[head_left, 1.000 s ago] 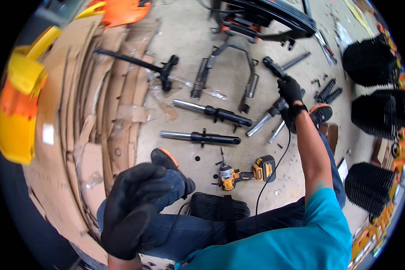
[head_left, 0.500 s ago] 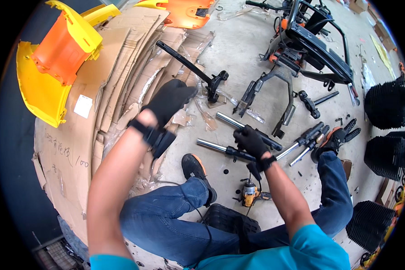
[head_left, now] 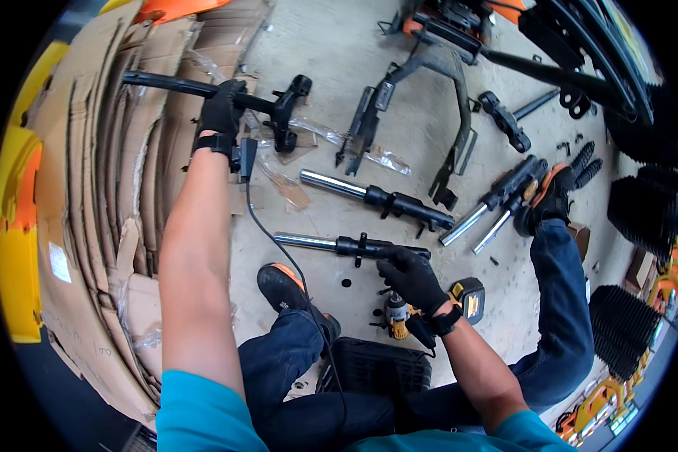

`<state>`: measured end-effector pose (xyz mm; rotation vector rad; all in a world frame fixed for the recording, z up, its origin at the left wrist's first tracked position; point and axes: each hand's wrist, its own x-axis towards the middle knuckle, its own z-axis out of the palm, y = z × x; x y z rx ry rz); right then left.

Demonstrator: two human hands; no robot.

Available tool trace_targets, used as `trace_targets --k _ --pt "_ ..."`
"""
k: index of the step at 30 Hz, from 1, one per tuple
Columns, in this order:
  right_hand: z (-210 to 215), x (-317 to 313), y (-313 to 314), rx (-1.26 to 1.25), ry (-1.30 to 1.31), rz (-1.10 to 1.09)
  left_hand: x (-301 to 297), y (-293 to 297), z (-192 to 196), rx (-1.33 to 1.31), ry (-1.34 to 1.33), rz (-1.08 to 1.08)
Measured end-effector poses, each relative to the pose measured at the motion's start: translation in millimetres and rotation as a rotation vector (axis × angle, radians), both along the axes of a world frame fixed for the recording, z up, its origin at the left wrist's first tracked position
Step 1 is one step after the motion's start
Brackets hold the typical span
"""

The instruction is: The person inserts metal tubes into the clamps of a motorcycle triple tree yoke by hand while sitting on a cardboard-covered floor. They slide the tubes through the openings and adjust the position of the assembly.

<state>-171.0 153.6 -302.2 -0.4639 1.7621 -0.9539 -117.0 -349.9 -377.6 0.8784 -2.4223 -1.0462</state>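
Motorcycle or scooter assembly workshop. Bare grey concrete floor (head_left: 331, 53) strewn with black-and-chrome fork tubes (head_left: 377, 200), black steel swingarm frame (head_left: 422, 71), black steering stem (head_left: 279, 113). Yellow-and-black cordless drill (head_left: 429, 305) lies near worker's knees. Flattened brown cardboard packing sheets (head_left: 105, 166) spread at left; yellow and orange plastic body panels (head_left: 15, 226) beyond. Stacks of black ribbed rubber parts (head_left: 644, 207) line right edge. Worker in black gloves sits on floor among parts.

The left hand (head_left: 222, 109) and right hand (head_left: 410, 277) wear matt black cloth gloves. The fork tubes (head_left: 369, 197) show glossy polished metal with matt black lower parts. The cardboard sheets (head_left: 105, 173) look rough, the concrete floor (head_left: 331, 68) smooth and dull.
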Motion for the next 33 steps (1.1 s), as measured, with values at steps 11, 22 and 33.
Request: trace_targets --k 11,22,33 --pt "43 -20 -10 -0.113 -0.04 -0.181 10 89 172 0.712 0.274 0.388" --pt "196 77 -39 -0.715 -0.739 -0.292 91 284 387 0.267 0.13 -0.134" --pt "281 86 13 -0.926 -0.35 -0.009 127 385 400 0.91 0.295 -0.266"
